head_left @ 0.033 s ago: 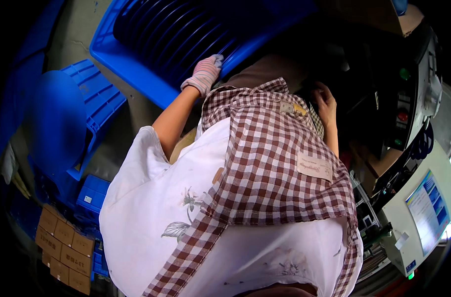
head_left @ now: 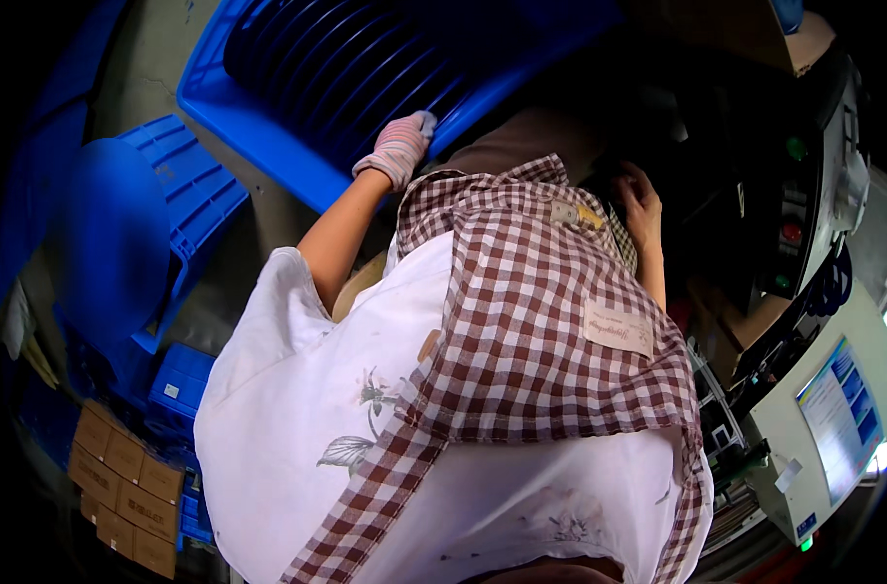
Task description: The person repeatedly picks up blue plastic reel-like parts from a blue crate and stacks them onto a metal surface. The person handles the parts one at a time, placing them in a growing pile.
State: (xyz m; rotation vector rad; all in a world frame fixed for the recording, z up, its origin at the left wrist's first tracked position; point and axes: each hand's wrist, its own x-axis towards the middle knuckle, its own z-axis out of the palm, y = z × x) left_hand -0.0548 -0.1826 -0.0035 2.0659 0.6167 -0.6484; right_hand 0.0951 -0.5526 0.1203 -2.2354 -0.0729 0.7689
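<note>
My left hand [head_left: 398,149], in a pink-and-white striped glove with grey fingertips, is closed at the near rim of a large blue plastic bin [head_left: 258,141]. Its fingers curl over that rim. Inside the bin stands a row of dark round discs or reels [head_left: 341,73], on edge and close together; shadow hides their detail. My right hand [head_left: 641,206] is bare and rests beside my lap, at the edge of a checked apron [head_left: 531,321]. Its fingers are loosely bent and apart, with nothing visible in them, though the space beyond is very dark.
Blue crates [head_left: 185,180] and a blurred blue rounded shape [head_left: 112,238] stand on the left, above stacked cardboard boxes [head_left: 127,487]. To the right are a machine panel [head_left: 789,219] with coloured buttons, an open carton [head_left: 755,321] and a monitor [head_left: 842,414].
My left hand has shifted very slightly left at the bin's rim. The right hand stays where it was.
</note>
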